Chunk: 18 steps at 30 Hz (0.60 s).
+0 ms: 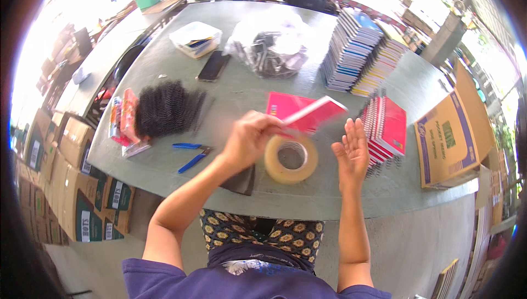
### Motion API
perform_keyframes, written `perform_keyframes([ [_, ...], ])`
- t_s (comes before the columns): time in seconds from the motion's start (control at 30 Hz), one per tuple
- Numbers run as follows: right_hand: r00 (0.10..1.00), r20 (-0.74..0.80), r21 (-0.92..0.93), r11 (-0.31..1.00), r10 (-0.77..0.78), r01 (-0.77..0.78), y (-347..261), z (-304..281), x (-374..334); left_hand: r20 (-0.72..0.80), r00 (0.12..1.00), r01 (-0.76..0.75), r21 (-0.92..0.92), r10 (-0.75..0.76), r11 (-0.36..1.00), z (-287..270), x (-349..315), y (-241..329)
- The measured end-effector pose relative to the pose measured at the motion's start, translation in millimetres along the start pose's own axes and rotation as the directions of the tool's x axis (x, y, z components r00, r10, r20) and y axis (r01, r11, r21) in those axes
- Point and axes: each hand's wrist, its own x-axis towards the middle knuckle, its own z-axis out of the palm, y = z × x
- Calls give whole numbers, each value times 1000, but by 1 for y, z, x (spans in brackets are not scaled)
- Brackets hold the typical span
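Observation:
My left hand pinches the near edge of a thin red notebook, which is tilted and blurred by motion. Just behind it shows another red cover; whether that is a separate notebook I cannot tell. My right hand is held upright and holds nothing, its fingers stretched out. Between my hands lies a wide roll of clear tape. Beside my right hand stands a stack of red spiral notebooks. Pliers with blue handles rest left of my left hand.
Loose black spiral coils lie at the left, beside colourful packets. A phone, a white tub and a plastic bag sit farther back. Tall notebook stacks and a cardboard box occupy the right.

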Motion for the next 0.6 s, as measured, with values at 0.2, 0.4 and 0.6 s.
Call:
perform_keyframes([
  [0.2, 873, 437, 168, 934, 215, -315, -3, -6, 13, 283, 923, 318, -177, -261, 931, -4, -36, -19],
  [0.4, 736, 661, -517, 800, 146, 306, -42, 19, 12, 37, 851, 267, 829, -525, 491, -85, -51, -122],
  [0.6, 683, 693, -617, 679, 231, 397, -19, 50, -4, -159, 884, 388, 775, -440, 499, -87, -76, -134],
])
